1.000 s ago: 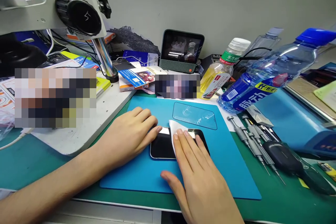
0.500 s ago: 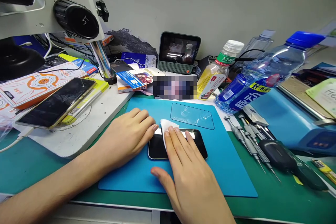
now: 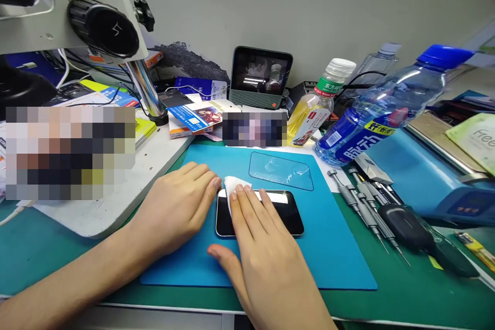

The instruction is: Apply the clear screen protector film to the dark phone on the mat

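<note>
The blue-capped bottle (image 3: 350, 134) reads 脉动, the tea bottle (image 3: 311, 116) 东方 on its green band, and a pale green sheet (image 3: 474, 136) "Free". A black-screened phone (image 3: 294, 216) lies on a blue mat (image 3: 332, 263) over a green tabletop (image 3: 410, 294), before a grey wall (image 3: 309, 5). The right hand (image 3: 270, 268) presses a white cloth (image 3: 234, 184) onto it with straight, ungripping fingers; the left hand (image 3: 178, 201) curls by its left end, and whether it grasps anything cannot be told.
</note>
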Tool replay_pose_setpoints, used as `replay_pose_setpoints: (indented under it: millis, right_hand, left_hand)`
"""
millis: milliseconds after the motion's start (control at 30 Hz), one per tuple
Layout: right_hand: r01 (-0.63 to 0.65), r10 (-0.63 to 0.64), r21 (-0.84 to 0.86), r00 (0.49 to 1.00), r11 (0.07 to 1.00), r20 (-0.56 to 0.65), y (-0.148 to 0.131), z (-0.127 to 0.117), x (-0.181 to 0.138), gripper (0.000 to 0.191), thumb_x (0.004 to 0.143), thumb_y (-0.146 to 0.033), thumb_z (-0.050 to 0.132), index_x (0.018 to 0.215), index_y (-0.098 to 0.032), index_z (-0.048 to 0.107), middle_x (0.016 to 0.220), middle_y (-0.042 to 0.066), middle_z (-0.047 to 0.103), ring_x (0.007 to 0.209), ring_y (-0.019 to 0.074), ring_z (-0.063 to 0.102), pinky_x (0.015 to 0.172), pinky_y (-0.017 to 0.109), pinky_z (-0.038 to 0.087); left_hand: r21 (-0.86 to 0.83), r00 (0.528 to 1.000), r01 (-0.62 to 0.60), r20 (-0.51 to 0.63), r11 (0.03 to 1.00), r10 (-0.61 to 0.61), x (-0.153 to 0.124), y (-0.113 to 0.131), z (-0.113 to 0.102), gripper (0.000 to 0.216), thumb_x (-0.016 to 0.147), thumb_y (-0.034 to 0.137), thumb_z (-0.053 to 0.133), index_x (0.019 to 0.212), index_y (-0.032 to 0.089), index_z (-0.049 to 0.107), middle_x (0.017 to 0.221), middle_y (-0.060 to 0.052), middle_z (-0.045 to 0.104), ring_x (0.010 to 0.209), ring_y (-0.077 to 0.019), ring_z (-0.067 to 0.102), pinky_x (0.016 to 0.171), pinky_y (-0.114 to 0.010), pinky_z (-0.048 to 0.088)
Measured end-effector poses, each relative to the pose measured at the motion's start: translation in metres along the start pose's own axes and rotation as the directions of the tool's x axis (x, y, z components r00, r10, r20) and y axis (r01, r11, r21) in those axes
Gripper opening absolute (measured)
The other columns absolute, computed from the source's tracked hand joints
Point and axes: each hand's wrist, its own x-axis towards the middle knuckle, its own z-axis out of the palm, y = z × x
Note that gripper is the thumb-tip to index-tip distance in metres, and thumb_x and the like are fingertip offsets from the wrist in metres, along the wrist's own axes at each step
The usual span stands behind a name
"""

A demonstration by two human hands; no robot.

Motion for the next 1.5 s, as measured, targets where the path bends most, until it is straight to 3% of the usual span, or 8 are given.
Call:
replay_pose_setpoints:
  millis: [233, 500, 767, 933, 1067, 1167, 1333, 1500]
  right_hand:
    - [0.172, -0.171, 0.002, 0.984, 0.985, -0.042, 0.0, -0.003, -0.034, 0.076, 0.118, -0.065, 0.042, 0.142, -0.002, 0.077, 0.152, 0.018, 0.073, 0.139, 0.0352, 0.075, 0.118, 0.044, 0.064]
    - [0.016, -0.015, 0.017, 1.0, 1.0, -0.017, -0.012, 0.004, 0.006, 0.072, 0.123, -0.052, 0.031, 0.154, 0.002, 0.067, 0.161, 0.02, 0.065, 0.147, 0.0353, 0.069, 0.121, 0.047, 0.063]
    - [0.152, -0.151, -0.001, 0.986, 0.988, -0.064, -0.015, 0.004, -0.031, 0.08, 0.116, -0.069, 0.046, 0.143, 0.0, 0.076, 0.152, 0.02, 0.073, 0.138, 0.0386, 0.075, 0.113, 0.044, 0.068]
    - [0.054, -0.053, 0.038, 0.998, 0.998, -0.036, -0.022, 0.008, -0.011, 0.069, 0.12, -0.055, 0.043, 0.148, 0.0, 0.073, 0.157, 0.02, 0.069, 0.144, 0.0376, 0.071, 0.119, 0.045, 0.065]
    - [-0.044, 0.044, 0.042, 0.999, 0.998, -0.008, -0.026, 0.014, 0.013, 0.073, 0.122, -0.053, 0.032, 0.152, 0.003, 0.068, 0.16, 0.023, 0.066, 0.147, 0.0385, 0.068, 0.121, 0.05, 0.063]
    - [-0.032, 0.032, 0.024, 0.999, 0.999, -0.019, -0.028, 0.015, 0.006, 0.074, 0.121, -0.055, 0.034, 0.152, 0.004, 0.068, 0.16, 0.024, 0.065, 0.146, 0.0394, 0.069, 0.119, 0.049, 0.065]
    - [0.123, -0.121, 0.013, 0.988, 0.992, -0.094, -0.029, 0.013, -0.027, 0.078, 0.116, -0.066, 0.046, 0.145, 0.001, 0.075, 0.154, 0.021, 0.072, 0.14, 0.0363, 0.074, 0.115, 0.041, 0.067]
    - [-0.009, 0.023, 0.111, 0.991, 0.994, -0.128, -0.034, 0.015, -0.013, 0.072, 0.118, -0.061, 0.046, 0.142, -0.001, 0.077, 0.154, 0.018, 0.073, 0.142, 0.035, 0.074, 0.119, 0.042, 0.064]
  left_hand:
    - [0.019, 0.999, 0.032, 0.002, 0.999, -0.032, 0.001, 0.002, 0.002, 0.047, 0.122, 0.027, 0.032, 0.092, 0.02, 0.068, 0.088, -0.004, 0.067, 0.084, -0.0268, 0.064, 0.078, -0.043, 0.045]
    - [-0.013, 0.994, 0.092, -0.051, 0.996, -0.093, -0.001, 0.001, -0.003, 0.047, 0.12, 0.025, 0.034, 0.09, 0.022, 0.069, 0.082, -0.002, 0.072, 0.075, -0.0222, 0.07, 0.07, -0.038, 0.048]
    - [-0.07, 0.981, 0.171, -0.083, 0.983, -0.177, 0.001, 0.002, -0.006, 0.046, 0.119, 0.027, 0.033, 0.08, 0.024, 0.057, 0.075, 0.001, 0.066, 0.07, -0.0197, 0.071, 0.067, -0.035, 0.048]
    - [-0.085, 0.978, 0.183, -0.088, 0.979, -0.191, 0.001, 0.003, -0.008, 0.045, 0.118, 0.027, 0.033, 0.079, 0.025, 0.054, 0.073, 0.0, 0.063, 0.07, -0.0204, 0.069, 0.065, -0.036, 0.046]
    - [-0.093, 0.976, 0.185, -0.096, 0.978, -0.194, 0.003, 0.003, -0.009, 0.045, 0.118, 0.027, 0.034, 0.077, 0.025, 0.053, 0.071, 0.001, 0.061, 0.064, -0.0193, 0.065, 0.063, -0.035, 0.045]
    - [-0.096, 0.973, 0.195, -0.103, 0.976, -0.205, 0.003, 0.004, -0.008, 0.045, 0.118, 0.027, 0.035, 0.077, 0.025, 0.053, 0.071, 0.001, 0.061, 0.064, -0.0196, 0.065, 0.063, -0.036, 0.045]
    - [-0.11, 0.971, 0.219, -0.077, 0.97, -0.228, 0.002, 0.003, -0.007, 0.047, 0.119, 0.03, 0.033, 0.078, 0.025, 0.055, 0.073, 0.0, 0.063, 0.07, -0.0207, 0.07, 0.065, -0.036, 0.046]
    - [-0.117, 0.969, 0.228, -0.071, 0.967, -0.237, 0.002, 0.003, -0.007, 0.047, 0.119, 0.03, 0.032, 0.078, 0.025, 0.055, 0.074, 0.0, 0.063, 0.07, -0.0208, 0.068, 0.067, -0.036, 0.046]
